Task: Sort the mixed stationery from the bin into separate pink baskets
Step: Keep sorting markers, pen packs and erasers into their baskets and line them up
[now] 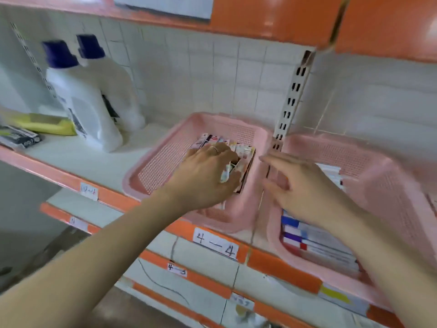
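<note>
1. Reaching into the left pink basket, the left hand is curling its fingers over a row of small colourful packs and is gripping the ones nearest the basket's right wall. A ring is showing on one finger.
2. The packs are standing on edge, side by side, in the right part of that basket, and its mesh floor is showing to their left.
3. The right hand is hovering over the gap between the two baskets, with its fingers spread wide and loosely bent, holding nothing. It is blurred.
4. The right pink basket is sitting just beside the left one on the same white shelf. It is holding flat boxes with blue, purple and red ends facing the front.
5. Two white bottles with dark blue caps are standing at the left of the shelf, well apart from the baskets, and a yellow item is lying beside them.
6. A handwritten label reading "4—4" is sticking to the orange shelf edge below the left basket.
</note>
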A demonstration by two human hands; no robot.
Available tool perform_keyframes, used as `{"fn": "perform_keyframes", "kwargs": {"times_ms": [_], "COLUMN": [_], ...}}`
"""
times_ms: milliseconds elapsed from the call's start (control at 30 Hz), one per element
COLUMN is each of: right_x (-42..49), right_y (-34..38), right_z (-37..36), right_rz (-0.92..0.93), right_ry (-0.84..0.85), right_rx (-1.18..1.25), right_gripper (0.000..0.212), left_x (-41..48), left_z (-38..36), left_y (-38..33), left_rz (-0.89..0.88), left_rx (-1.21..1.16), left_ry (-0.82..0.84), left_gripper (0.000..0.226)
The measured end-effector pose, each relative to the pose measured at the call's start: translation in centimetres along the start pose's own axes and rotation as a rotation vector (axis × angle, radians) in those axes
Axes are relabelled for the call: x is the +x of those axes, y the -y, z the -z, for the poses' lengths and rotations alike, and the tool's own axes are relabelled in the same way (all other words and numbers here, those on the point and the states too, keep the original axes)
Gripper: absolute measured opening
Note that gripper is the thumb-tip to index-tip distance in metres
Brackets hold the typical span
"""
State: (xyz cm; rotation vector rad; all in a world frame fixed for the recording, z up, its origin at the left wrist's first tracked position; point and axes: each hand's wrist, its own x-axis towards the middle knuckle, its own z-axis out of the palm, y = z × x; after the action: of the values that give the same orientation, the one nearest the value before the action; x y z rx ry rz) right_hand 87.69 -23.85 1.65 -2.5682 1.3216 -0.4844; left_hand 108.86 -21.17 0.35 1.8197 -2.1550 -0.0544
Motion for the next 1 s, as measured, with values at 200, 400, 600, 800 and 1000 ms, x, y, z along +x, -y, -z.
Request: {"fn": "perform_keyframes", "kwargs": {"times_ms": [200,400,600,800,1000], "right_x": [4.9,7.0,7.8,7.8,8.3], "right_y": [5.0,5.7,6.2,6.6,6.3], "right_z": [-3.2,-6.0,-7.6,-8.8,-8.8], "right_rz": [-0.090,-0.195,-0.184,-0.237,-0.357], "right_ry": [0.120,0.353,0.439,0.367,0.266], "right_rx": [-0.068,-0.243,-0.311,-0.331,-0.126], "right_gripper": [0.047,0.029,0.020,0.019,0.018], "left_x": [0.9,1.8,2.6,2.9,3.2], "left_z": [0.7,-0.6,-2.7,-3.1,-2.0], "left_y": [6.9,7.8,7.5,7.9,9.7], "left_rz": [0.001,0.092,0.151,0.210,0.157], "left_rx": [0.048,0.074,-0.042,-0.130,-0.195], "left_ry": [0.141,0.384,0.437,0.389,0.358], "left_gripper": [0.040,0.032,0.015,0.013,0.010]}}
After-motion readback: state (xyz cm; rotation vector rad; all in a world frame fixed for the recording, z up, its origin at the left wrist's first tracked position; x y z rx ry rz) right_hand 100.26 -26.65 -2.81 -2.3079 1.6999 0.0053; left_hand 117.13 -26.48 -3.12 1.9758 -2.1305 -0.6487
